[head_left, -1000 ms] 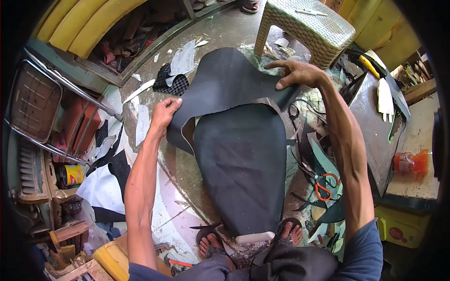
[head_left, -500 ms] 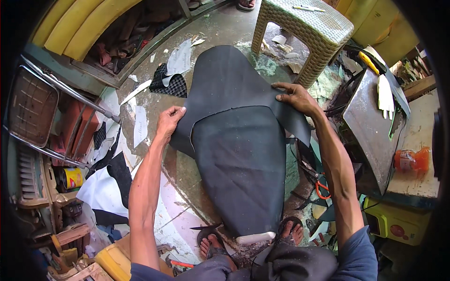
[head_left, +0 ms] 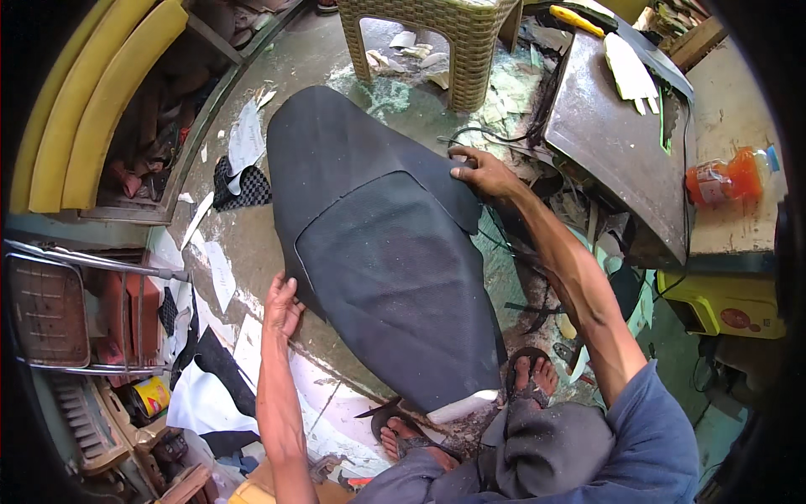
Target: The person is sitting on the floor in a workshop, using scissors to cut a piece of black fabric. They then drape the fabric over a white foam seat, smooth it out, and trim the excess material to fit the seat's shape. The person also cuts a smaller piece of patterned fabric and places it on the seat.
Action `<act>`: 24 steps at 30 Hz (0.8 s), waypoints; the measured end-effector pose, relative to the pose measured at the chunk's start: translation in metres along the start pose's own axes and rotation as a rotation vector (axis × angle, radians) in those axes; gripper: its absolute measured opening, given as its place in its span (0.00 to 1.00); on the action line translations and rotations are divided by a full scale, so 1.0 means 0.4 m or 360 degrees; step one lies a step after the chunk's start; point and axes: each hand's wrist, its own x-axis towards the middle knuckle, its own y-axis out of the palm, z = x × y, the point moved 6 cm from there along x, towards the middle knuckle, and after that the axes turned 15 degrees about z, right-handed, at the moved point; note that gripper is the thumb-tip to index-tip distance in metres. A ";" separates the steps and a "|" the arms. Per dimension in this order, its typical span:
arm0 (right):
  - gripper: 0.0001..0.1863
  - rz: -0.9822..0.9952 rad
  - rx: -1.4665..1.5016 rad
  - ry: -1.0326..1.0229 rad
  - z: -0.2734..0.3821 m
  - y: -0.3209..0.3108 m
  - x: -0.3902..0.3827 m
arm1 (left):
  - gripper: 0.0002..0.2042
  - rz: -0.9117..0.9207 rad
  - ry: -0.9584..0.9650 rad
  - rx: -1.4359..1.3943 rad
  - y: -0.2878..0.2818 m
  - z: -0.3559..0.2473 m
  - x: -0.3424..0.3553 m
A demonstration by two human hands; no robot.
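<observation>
The long black motorcycle seat with its loose textured vinyl cover lies lengthwise on the littered concrete floor in front of you, its narrow pale-edged end near your sandalled feet and its broad end reaching toward the woven tan plastic stool. In the head view, the only one you have, your left hand lies flat and open against the seat's left edge, fingers pressed to the cover's hem, while your right hand is closed in a pinch on the flap of cover at the right side. The cover looks soft and pliable, likely to wrinkle or slide over the firmer body under it, so a grip on the flap alone would probably pull the skin rather than move the seat. The body looks stiff and moderately heavy; judge it best taken at both side edges, near the waist where it narrows. The grained surface should give fair friction. A grey metal panel leans close by on your right, and an orange plastic bottle lies on the bench beyond it.
</observation>
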 end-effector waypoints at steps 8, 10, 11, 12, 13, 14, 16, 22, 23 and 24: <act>0.29 -0.0629 -0.1155 -0.0278 -0.010 0.091 -0.050 | 0.35 -0.0520 0.0000 0.0777 -0.041 0.029 0.025; 0.27 -0.0795 -0.1348 -0.0265 0.076 0.150 -0.063 | 0.36 -0.0792 0.0278 0.1088 -0.061 -0.025 -0.004; 0.26 -0.0888 -0.1263 -0.0344 0.097 0.153 -0.089 | 0.35 -0.0850 0.0328 0.1115 -0.005 -0.038 -0.015; 0.25 -0.0977 -0.1176 -0.0427 0.117 0.161 -0.116 | 0.35 -0.0819 0.0401 0.1104 0.061 -0.044 -0.019; 0.26 -0.0897 -0.0983 -0.0525 0.133 0.177 -0.142 | 0.35 -0.0783 0.0491 0.1091 0.138 -0.053 -0.017; 0.27 -0.0806 -0.0785 -0.0631 0.139 0.202 -0.162 | 0.36 -0.0758 0.0582 0.1080 0.206 -0.058 -0.022; 0.37 -0.0347 -0.0491 -0.0537 0.065 0.270 -0.141 | 0.38 -0.0551 0.0540 0.1208 0.321 -0.020 -0.012; 0.41 -0.0159 -0.0293 -0.0330 -0.039 0.266 -0.178 | 0.45 -0.0331 0.0401 0.1014 0.361 0.018 -0.022; 0.41 -0.0095 -0.0211 -0.0357 -0.046 0.258 -0.178 | 0.44 -0.0315 0.0328 0.0931 0.336 0.026 -0.026; 0.40 -0.0030 -0.0129 -0.0384 -0.052 0.253 -0.178 | 0.43 -0.0299 0.0254 0.0848 0.307 0.036 -0.029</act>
